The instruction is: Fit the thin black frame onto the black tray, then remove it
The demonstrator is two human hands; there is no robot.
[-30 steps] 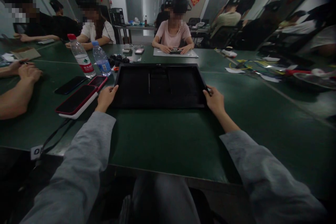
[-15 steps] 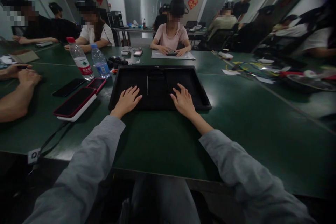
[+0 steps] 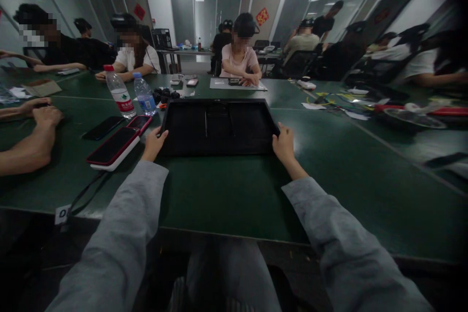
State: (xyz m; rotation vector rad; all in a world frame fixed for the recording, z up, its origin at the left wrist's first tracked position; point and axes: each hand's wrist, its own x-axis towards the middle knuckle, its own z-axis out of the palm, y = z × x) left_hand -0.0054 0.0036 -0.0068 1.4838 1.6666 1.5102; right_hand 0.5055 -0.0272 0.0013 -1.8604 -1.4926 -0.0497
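At nine o'clock, a co-worker's bare forearm (image 3: 25, 148) lies along the green table (image 3: 226, 195), with that person's hands folded just beyond it. Toward ten o'clock stand two water bottles: the red-capped bottle (image 3: 119, 91) and, just beside it, the blue-capped bottle (image 3: 145, 95). In front of them lie a black phone (image 3: 103, 127) and a red-edged phone (image 3: 139, 123), the second touching the far end of a red-and-white case (image 3: 114, 148).

The left hand (image 3: 154, 143) sits just right of that case, at eleven o'clock from the viewer, its fingers curled around the near left corner of the black tray (image 3: 219, 126), thumb on top of the rim. The tray lies flat on the table at twelve o'clock, its long side toward the viewer, shallow ridges showing inside. The right hand (image 3: 284, 144) grips the near right corner at one o'clock, fingers wrapped on the edge. Both grey sleeves reach forward from the bottom of the view.

Farther right, at two o'clock, scattered papers and cables (image 3: 351, 102) lie well apart from the tray.
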